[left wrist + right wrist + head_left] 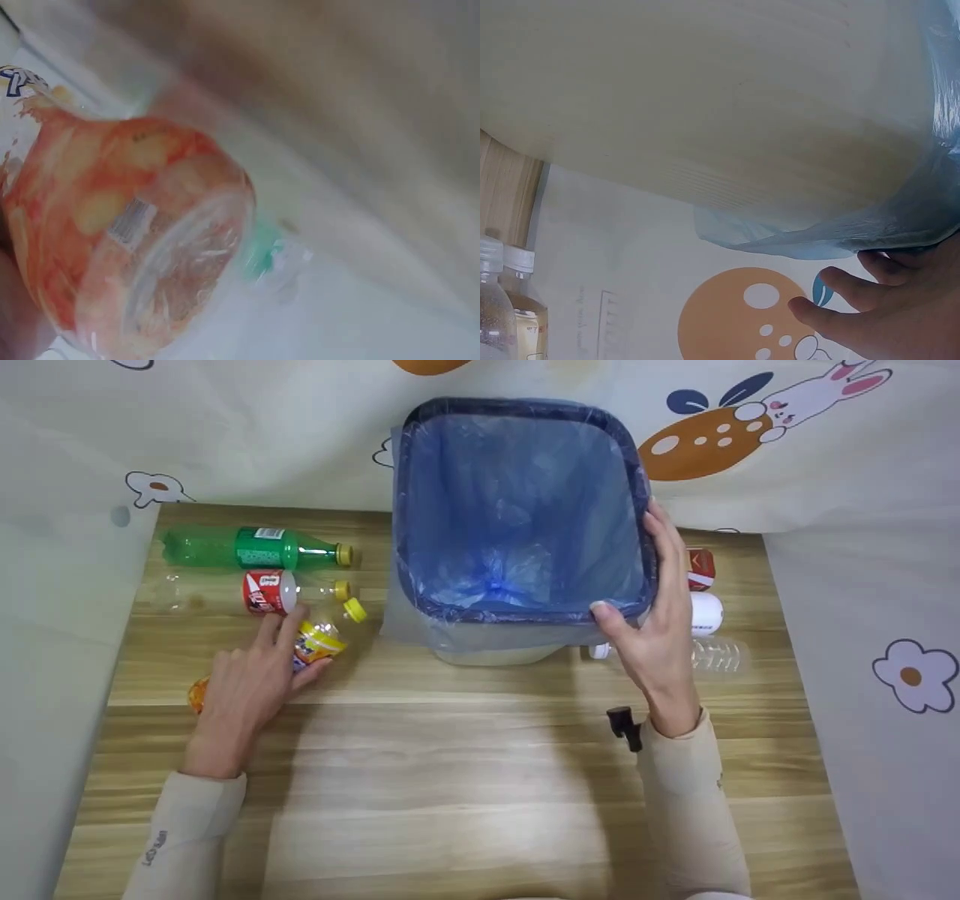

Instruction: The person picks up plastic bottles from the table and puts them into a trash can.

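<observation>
My left hand (pixel 251 682) grips a plastic drink bottle (pixel 319 645) with a yellow cap and a yellow and orange label. Its cap points up and right in the head view. In the left wrist view the bottle's (pixel 127 217) clear base faces the camera. At the bin's right front corner, my right hand (pixel 660 630) holds the rim, thumb on the front edge and fingers along the side. The trash bin (pixel 517 616) is lined with a translucent blue bag (pixel 510 502). Its pale outer wall (pixel 705 112) fills much of the right wrist view.
Left of the bin lie a green bottle (pixel 214 547) and a clear red-labelled bottle (pixel 268 591). On its right are a red box (pixel 700 568), a white container (pixel 706 613) and a clear bottle (pixel 720 655), partly behind my right hand. A patterned cloth (pixel 262 427) hangs behind.
</observation>
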The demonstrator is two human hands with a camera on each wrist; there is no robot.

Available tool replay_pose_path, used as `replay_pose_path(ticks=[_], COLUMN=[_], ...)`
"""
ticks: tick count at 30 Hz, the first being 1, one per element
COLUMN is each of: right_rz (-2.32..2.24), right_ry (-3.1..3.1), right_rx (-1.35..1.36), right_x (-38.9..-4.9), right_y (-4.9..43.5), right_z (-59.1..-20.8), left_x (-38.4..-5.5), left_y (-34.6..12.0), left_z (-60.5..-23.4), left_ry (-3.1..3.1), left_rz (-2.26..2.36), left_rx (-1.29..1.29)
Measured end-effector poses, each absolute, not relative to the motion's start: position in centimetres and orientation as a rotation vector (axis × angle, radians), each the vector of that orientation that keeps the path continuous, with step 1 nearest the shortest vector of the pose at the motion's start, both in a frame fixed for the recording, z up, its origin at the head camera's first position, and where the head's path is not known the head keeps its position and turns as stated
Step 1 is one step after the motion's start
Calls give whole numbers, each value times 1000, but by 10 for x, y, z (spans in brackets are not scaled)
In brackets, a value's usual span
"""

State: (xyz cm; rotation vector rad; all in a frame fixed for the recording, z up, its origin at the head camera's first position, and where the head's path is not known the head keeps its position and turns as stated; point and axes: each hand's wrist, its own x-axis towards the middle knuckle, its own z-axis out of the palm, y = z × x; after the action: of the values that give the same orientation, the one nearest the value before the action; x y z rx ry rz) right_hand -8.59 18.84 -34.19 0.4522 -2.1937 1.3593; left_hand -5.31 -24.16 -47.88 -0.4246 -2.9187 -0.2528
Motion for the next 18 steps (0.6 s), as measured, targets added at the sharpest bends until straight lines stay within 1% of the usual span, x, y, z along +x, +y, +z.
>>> replay_pose_path(ticks=[5,12,15,18], right_rz=[1361,1376,1378,1373], right_ry=[-2191,-2190,-2191,-2194], right_rx=[455,457,463,461], right_x=[-91,-92,-92,-91], right_y=[194,193,194,195], right_z=[-351,-351,-351,-351], left_x=[-51,-49,-50,-54], left_y=[-244,-247,-248,-249], left_z=[-459,-444,-430,-408], left_ry=[-2938,-2940,-2959,-2967], left_rz=[-241,-279,-382,-558], left_rx=[-409,-439,-437,-374])
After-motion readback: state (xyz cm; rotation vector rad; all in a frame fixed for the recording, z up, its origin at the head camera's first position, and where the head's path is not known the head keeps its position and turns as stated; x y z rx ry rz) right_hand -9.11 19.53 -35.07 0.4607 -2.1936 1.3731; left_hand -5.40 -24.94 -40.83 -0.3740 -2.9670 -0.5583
